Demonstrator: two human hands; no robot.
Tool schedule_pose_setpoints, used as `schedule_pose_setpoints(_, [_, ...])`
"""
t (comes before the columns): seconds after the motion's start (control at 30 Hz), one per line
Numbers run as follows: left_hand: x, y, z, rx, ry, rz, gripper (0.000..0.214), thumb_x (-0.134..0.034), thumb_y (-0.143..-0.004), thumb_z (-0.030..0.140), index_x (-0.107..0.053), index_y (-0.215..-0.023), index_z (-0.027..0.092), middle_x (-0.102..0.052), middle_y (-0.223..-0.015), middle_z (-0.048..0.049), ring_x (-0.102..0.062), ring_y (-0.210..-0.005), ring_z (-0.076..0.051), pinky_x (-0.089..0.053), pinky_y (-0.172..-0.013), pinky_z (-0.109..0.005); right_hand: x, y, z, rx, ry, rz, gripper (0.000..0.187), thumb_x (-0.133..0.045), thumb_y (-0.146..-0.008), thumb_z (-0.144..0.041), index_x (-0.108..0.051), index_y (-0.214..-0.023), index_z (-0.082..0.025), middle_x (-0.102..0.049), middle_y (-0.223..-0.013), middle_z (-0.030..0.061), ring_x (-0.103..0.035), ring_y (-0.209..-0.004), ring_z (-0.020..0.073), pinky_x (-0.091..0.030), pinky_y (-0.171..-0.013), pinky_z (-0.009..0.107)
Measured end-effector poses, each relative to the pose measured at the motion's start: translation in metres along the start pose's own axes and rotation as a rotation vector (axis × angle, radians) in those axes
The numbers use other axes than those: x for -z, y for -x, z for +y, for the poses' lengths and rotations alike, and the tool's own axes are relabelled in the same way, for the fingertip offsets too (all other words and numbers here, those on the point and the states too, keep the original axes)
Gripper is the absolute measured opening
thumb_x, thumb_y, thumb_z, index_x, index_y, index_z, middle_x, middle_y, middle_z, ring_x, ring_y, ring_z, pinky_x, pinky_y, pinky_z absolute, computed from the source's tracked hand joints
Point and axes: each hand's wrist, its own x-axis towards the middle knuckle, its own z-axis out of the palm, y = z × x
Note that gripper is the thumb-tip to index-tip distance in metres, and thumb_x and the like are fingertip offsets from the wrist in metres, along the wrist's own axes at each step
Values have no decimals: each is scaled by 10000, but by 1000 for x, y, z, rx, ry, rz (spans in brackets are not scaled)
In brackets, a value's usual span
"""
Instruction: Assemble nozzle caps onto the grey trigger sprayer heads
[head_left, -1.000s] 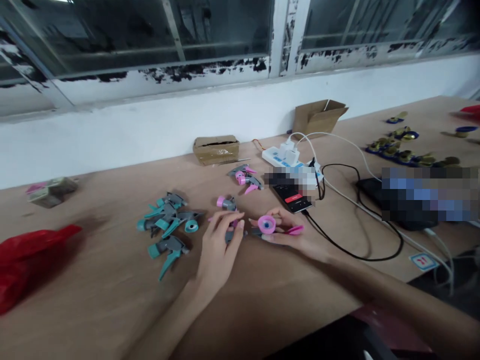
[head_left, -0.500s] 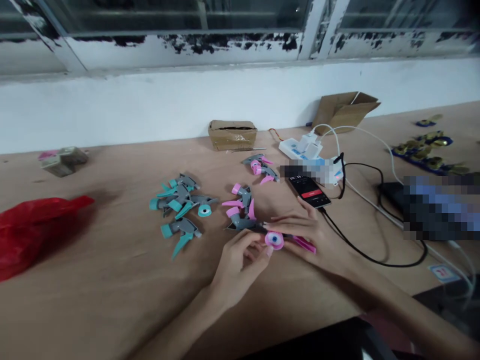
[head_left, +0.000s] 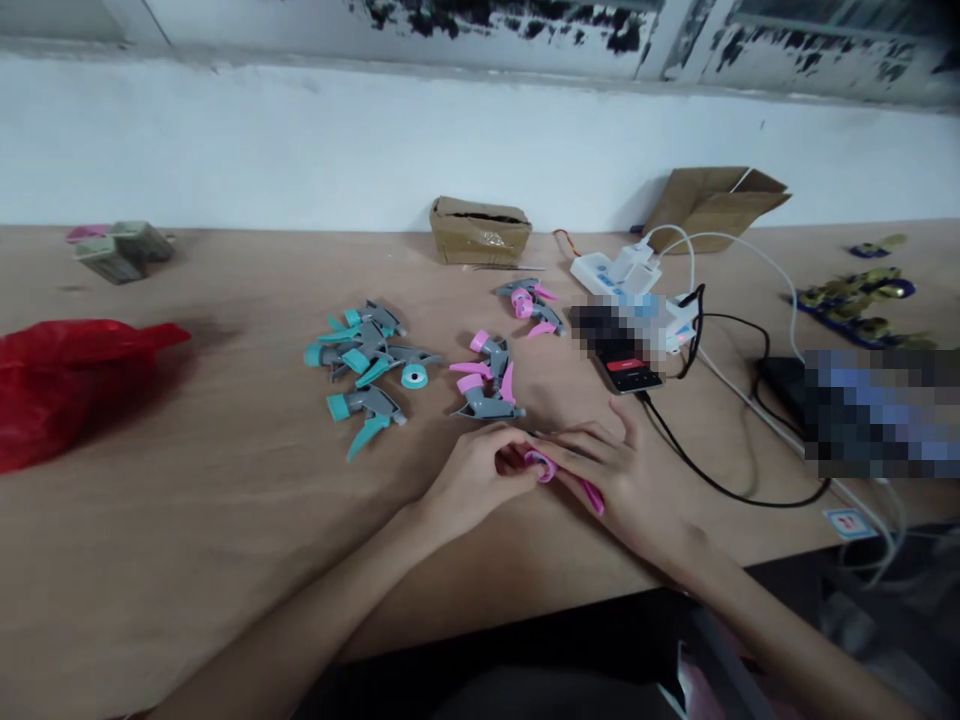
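Between my two hands is a pink-and-grey trigger spray head (head_left: 541, 466), its pink collar turned partly toward me and its pink trigger pointing down right. My left hand (head_left: 480, 470) pinches the collar from the left. My right hand (head_left: 611, 475) is closed over the body from the right and hides most of it. Just beyond my fingers lie more pink-and-grey spray heads (head_left: 487, 400), with others (head_left: 529, 302) farther back. To the left sits a loose pile of teal-and-grey spray heads (head_left: 371, 350).
A phone (head_left: 626, 365) on a black cable lies beyond my right hand, near a white power strip (head_left: 596, 275). Cardboard boxes (head_left: 480, 235) stand by the wall. A red plastic bag (head_left: 67, 385) is at left, gold-coloured parts (head_left: 855, 305) at right.
The camera view has tilted down. The spray head has turned in my hands, so its collar opening faces me less, and my fingers have closed further around it.
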Motion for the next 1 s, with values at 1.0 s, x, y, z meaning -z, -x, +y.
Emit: schedule_pose_setpoints(1.0, [-9,4,3,30,-99,61,219,-588,-692,143,-553,-906,169,-625,-818,-8,-574,-689,-132,-469,-632,-248,-10,8,-24,-92,137,37,392,-455,-861,-120,-533,-1204,-294,-630,-1104,-5,-516,-964,198,-207,-1052,495])
